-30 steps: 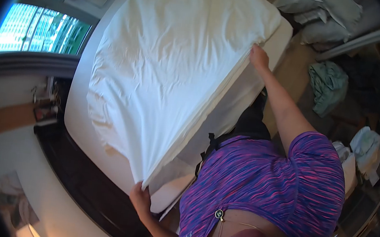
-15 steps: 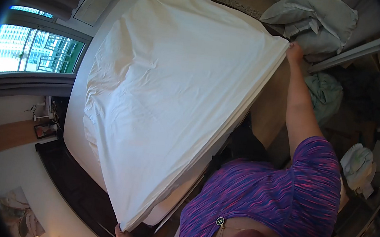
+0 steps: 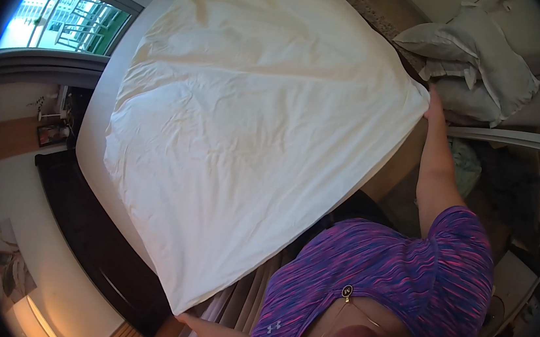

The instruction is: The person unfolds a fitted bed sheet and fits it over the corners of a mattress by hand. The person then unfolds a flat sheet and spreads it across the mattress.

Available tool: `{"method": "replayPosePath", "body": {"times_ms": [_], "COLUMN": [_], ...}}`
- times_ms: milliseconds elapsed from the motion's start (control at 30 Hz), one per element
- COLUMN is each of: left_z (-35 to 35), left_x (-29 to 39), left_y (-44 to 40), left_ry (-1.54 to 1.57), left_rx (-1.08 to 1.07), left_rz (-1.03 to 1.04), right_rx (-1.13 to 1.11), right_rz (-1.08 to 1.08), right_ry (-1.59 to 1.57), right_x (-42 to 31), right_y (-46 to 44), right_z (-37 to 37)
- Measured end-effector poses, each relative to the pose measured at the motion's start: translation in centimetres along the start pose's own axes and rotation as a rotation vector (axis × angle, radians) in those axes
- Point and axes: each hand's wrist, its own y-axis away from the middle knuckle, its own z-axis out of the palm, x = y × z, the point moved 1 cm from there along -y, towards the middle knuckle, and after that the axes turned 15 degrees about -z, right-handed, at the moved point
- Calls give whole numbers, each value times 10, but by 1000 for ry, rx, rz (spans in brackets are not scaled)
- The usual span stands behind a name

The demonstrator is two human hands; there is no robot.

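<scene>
A large white bed sheet (image 3: 249, 120) is spread over the bed, wrinkled along its far left side and stretched to a corner at each of my hands. At the lower left, my left hand (image 3: 186, 319) is closed on one corner, by the dark headboard (image 3: 97, 249). My right hand (image 3: 431, 106) grips another corner at the upper right, close to the pillows; the sheet partly hides its fingers. Between my hands the sheet's edge runs taut in front of my body. Bare mattress (image 3: 97, 107) shows along the window side.
White pillows (image 3: 485, 66) are piled beyond my right hand. Greenish cloth (image 3: 464, 166) lies below a white rail (image 3: 516, 139). A window (image 3: 61, 21) is at the upper left, with a picture frame (image 3: 53, 135) below it. A striped curtain-like fabric (image 3: 229, 309) hangs near my left arm.
The sheet lies flatter and wider, its near edge pulled taut. Both hands still hold their corners, with my arms spread outward. The view has shifted, and the pillows appear lower.
</scene>
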Motion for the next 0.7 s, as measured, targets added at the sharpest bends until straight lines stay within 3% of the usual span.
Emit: {"method": "replayPosePath", "body": {"times_ms": [67, 100, 133, 167, 200, 233, 300, 333, 400, 500, 600, 667, 700], "left_z": [37, 52, 65, 73, 73, 70, 53, 39, 23, 20, 15, 19, 20], "left_x": [30, 50, 70, 89, 105, 118, 127, 125, 105, 63, 30, 18, 13], "left_y": [-13, -18, -20, -23, -26, -26, -24, -20, -15, 42, 108, 148, 165], "left_ry": [178, 240, 290, 329, 369, 394, 356, 296, 105, -210, -455, -597, -666], "left_rx": [-187, -246, -290, -308, -304, -284, -234, -224, -11, 242, 224, 114, 39], "left_rz": [-35, -12, 11, 42, 83, 146, 332, 449, 658, 864, 1035, 1113, 1132], "right_rx": [-37, -85, -73, -98, -107, -50, -47, -25, -16, 107, 195, 214, 163], "right_rz": [-193, -475, -457, -661, -692, -1051, -1358, -1355, -1475, -1278, -1119, -960, -873], "right_ry": [399, 1140, 478, 677, 822, 1056, 1151, 1152, 1200, 1744, 1815, 1556, 1586], "right_x": [11, -6, -10, -26, -47, -61, -102, -117, -137, -111, -93, -89, -95], "right_y": [-55, -55, -56, -53, -38, -41, -24, -12, 14, 17, 9, -3, 0], "right_z": [30, 72, 113, 154, 194, 221, 253, 255, 242, 168, 104, 87, 91]}}
